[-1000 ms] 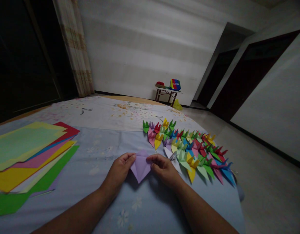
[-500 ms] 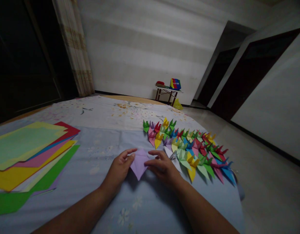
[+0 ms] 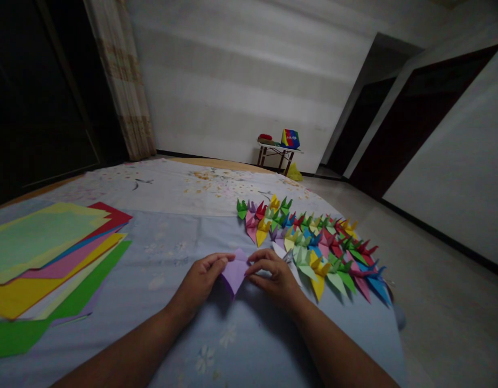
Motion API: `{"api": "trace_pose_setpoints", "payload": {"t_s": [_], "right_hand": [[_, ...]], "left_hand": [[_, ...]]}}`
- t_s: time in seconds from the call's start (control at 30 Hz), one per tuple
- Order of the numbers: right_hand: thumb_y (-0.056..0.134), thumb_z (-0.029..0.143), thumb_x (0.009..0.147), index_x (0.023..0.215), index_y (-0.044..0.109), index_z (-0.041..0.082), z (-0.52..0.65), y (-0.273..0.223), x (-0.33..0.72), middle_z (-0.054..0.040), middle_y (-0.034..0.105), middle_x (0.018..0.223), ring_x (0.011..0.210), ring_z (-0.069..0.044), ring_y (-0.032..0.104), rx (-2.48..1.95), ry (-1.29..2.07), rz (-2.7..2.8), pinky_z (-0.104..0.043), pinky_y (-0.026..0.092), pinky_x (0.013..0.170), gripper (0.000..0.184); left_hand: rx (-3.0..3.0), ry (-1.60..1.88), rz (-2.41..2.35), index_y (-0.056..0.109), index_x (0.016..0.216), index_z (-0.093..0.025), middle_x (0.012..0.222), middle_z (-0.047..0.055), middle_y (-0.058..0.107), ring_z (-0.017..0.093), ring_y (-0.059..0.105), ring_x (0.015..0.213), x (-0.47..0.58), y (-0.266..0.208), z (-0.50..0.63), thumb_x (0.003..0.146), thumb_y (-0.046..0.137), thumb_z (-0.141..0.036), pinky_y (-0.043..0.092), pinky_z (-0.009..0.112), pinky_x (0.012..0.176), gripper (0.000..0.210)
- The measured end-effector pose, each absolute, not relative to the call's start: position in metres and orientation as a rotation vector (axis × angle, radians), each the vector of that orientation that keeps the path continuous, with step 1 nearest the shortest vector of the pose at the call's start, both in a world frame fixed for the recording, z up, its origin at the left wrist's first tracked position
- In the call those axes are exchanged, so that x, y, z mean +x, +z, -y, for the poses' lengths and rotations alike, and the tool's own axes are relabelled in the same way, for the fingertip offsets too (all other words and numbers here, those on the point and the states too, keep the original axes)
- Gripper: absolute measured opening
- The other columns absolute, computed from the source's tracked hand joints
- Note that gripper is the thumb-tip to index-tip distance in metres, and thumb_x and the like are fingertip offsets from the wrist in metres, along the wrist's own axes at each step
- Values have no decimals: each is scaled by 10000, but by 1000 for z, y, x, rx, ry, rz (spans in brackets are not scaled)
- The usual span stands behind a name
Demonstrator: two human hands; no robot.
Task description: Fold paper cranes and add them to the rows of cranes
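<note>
Between my two hands is a folded piece of purple origami paper (image 3: 235, 274), kite-shaped with its long point toward me. My left hand (image 3: 206, 275) pinches its left edge between thumb and fingers. On the opposite edge, my right hand (image 3: 273, 275) has its curled fingertips closed on the paper. Just beyond my right hand stand rows of folded paper cranes (image 3: 301, 250) in many colours. The nearest ones are a white crane (image 3: 282, 252), partly hidden by my hand, and a yellow crane (image 3: 319, 275).
Coloured paper sheets (image 3: 50, 242) lie in an overlapping stack at the left. A blue flowered tablecloth (image 3: 168, 323) covers the round table. Past its far edge, a small table (image 3: 279, 148) holds a multicoloured box (image 3: 290, 138) against the wall.
The purple paper has turned and tilted slightly, shifting a little to the right. My left fingers have moved right along its edge; my right hand has shifted slightly.
</note>
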State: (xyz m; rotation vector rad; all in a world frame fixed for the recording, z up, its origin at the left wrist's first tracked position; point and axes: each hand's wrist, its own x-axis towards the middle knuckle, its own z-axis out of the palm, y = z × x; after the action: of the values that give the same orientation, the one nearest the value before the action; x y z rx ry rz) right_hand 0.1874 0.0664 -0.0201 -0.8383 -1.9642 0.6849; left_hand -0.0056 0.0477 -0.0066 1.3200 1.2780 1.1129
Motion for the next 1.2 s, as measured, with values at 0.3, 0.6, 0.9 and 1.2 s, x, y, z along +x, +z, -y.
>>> {"api": "trace_pose_setpoints", "payload": {"t_s": [0.3,0.6,0.9,1.2], "right_hand": [[725,296,657,667,667,201,-67,-19,186,-41,601,859,821,-154,570,-925,901,1795,-275,446,705,112],[631,357,753,588,624,180,-68,-19,187,-37,614,799,769,-134,579,-935,951,1774,-265,449,713,243],[531,346,826,655,572,167,-66,-18,184,-3,550,622,609,-115,510,-1059,583,1825,-235,413,603,251],[491,323,858,724,566,177,-62,-17,184,-13,548,650,639,-125,518,-968,385,1909,-245,416,614,212]], "left_hand": [[1367,1115,-1211,679,967,-148,927,74,699,227,610,847,-6,2,-43,745,532,-440,438,306,780,396],[1409,1102,-1217,679,956,-160,914,67,704,244,603,904,-5,5,-41,759,522,-434,418,334,836,373],[1393,976,-1164,634,940,-153,750,26,679,173,599,652,-2,-12,-44,689,650,-386,439,249,600,343],[1341,1095,-1220,701,845,-164,763,40,700,198,620,710,2,-9,-44,669,616,-313,461,283,677,245]]}}
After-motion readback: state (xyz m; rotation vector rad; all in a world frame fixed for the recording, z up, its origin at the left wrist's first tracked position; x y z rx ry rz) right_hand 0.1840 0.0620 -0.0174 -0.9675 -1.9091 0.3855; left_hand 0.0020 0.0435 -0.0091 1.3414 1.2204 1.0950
